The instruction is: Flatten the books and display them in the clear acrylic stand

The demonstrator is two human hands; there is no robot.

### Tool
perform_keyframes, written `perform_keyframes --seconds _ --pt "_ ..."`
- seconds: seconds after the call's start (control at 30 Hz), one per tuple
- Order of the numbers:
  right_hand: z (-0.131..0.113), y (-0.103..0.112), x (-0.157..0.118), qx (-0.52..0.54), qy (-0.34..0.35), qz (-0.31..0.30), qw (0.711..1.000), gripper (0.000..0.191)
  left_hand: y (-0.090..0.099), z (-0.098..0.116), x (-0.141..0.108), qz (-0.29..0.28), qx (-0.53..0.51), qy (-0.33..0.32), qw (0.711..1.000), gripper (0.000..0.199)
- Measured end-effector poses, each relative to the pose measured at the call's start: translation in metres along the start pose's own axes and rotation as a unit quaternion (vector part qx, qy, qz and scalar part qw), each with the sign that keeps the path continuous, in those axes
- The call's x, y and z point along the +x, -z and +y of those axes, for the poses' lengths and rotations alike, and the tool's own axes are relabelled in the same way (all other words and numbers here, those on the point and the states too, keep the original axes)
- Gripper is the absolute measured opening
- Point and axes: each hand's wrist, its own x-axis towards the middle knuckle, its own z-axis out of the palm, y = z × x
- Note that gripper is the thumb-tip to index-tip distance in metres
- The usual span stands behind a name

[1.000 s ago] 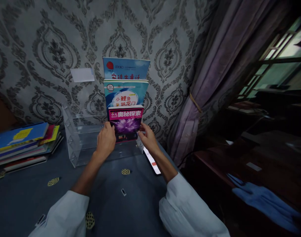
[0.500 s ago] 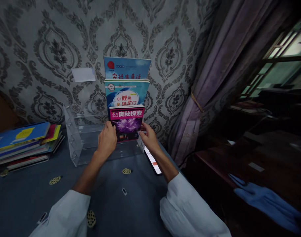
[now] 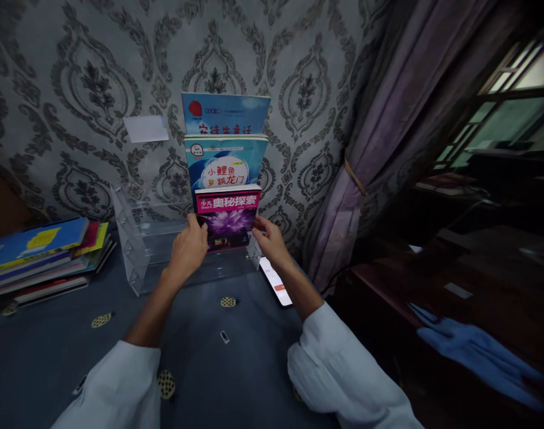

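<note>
A pink and purple book stands upright at the front of a clear plastic tiered rack, toward its right end. My left hand is closed on the book's left edge, thumb in front. At the opposite edge, my right hand grips with thumb and fingers. Behind it a turquoise book rises from a higher tier, and a taller blue book stands at the back. The lower parts of both rear books are hidden.
A stack of books lies on the left of the blue tabletop. A lit phone rests by the rack's right end. A tied curtain hangs at the right, and blue cloth lies on dark furniture beyond.
The view has shifted slightly, so things sit a little higher in it. Both hands stay on the pink and purple book, which has hardly moved against the rack.
</note>
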Motion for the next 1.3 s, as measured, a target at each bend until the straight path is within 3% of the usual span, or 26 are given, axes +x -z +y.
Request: perform_keyframes --seconds 0.43,0.83,0.93,1.07,1.2,1.27,1.3 --pt "-0.004 0.009 0.003 0.034 -0.026 -0.003 0.999 0.040 0.006 -0.002 -0.002 -0.030 -0.026 -0.019 0.999 0.034" --pt "-0.018 0.030 0.008 0.046 -0.033 0.035 0.998 0.041 0.003 -0.017 -0.007 0.013 -0.122 -0.072 0.990 0.046" --pt "-0.027 0.034 0.008 0.037 -0.032 0.075 0.996 0.039 0.017 -0.033 -0.011 0.057 -0.136 -0.089 0.985 0.043" --pt "-0.048 0.039 0.006 0.056 -0.009 0.145 0.988 0.029 0.056 -0.069 -0.008 0.138 -0.151 -0.058 0.977 0.029" --pt "-0.075 0.042 0.001 0.094 0.023 0.206 0.974 0.014 0.095 -0.126 0.000 0.225 -0.166 0.071 0.957 0.031" --pt "-0.090 0.041 -0.003 0.127 0.026 0.192 0.973 0.008 0.106 -0.156 0.001 0.195 0.006 0.170 0.966 0.035" --pt "-0.099 0.040 -0.006 0.143 0.027 0.171 0.975 0.007 0.108 -0.170 0.001 0.171 0.043 0.196 0.965 0.035"
